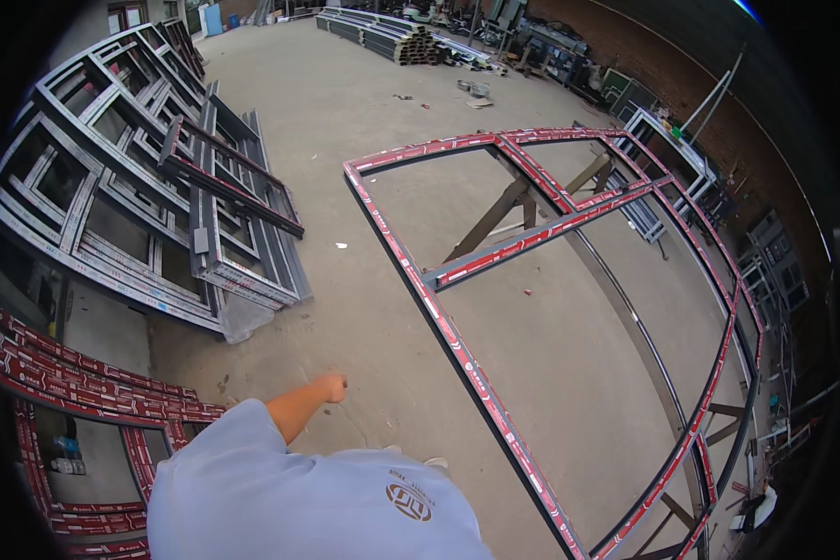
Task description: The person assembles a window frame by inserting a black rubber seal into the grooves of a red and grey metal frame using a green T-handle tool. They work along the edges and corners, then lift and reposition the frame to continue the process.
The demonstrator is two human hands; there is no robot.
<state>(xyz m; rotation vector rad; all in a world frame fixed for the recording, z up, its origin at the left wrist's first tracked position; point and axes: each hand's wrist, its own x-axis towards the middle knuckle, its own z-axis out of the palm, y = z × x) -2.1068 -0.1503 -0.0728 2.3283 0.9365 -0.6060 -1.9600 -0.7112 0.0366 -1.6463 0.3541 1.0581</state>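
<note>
My left hand (329, 388) hangs low over the floor, its fingers curled closed. A small dark spot shows at the fingers; I cannot make out whether it is something held. My right hand is out of view. To the right of my left hand, apart from it, a large window frame (472, 373) with a curved far side lies raised on brown supports (491, 220). Red printed protective film covers its dark bars. A crossbar (523, 245) and shorter bars divide it into several openings.
Grey-and-white window frames (84, 238) lean in a stack at the left. Red-filmed frames (93, 385) stand at the lower left. Long metal profiles (383, 39) are piled at the back. Scraps lie on the concrete floor (345, 280); more frames (691, 173) line the right side.
</note>
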